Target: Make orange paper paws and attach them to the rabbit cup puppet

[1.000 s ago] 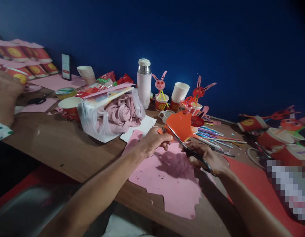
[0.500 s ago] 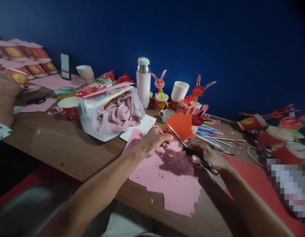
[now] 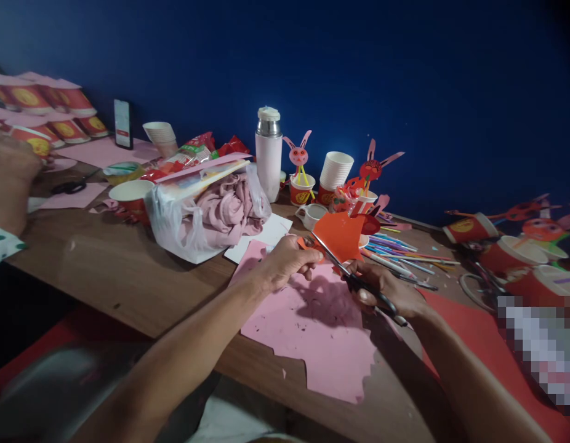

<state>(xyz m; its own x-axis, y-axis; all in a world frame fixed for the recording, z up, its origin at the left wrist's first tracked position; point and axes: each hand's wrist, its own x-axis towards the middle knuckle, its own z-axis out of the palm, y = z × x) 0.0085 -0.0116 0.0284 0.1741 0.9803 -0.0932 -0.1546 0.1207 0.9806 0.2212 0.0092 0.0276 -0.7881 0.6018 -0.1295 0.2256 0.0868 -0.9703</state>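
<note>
My left hand [image 3: 285,261] pinches the lower left edge of an orange paper piece [image 3: 341,234] and holds it up above a pink paper sheet [image 3: 315,326] on the table. My right hand [image 3: 389,292] grips black-handled scissors [image 3: 354,277], whose blades run up and to the left into the orange paper. Both hands hover just above the pink sheet.
A plastic bag of pink cloth [image 3: 211,212], a white flask [image 3: 269,154], stacked white cups [image 3: 335,171], rabbit-cup crafts [image 3: 300,178] and coloured straws [image 3: 400,252] crowd the table behind. Red paper [image 3: 479,344] lies at right. Another person's hand [image 3: 8,178] works at far left by red cups [image 3: 45,111].
The orange paper has turned slightly in my left hand and sits a little lower. My right hand with the scissors shifted slightly. The view moved very little.
</note>
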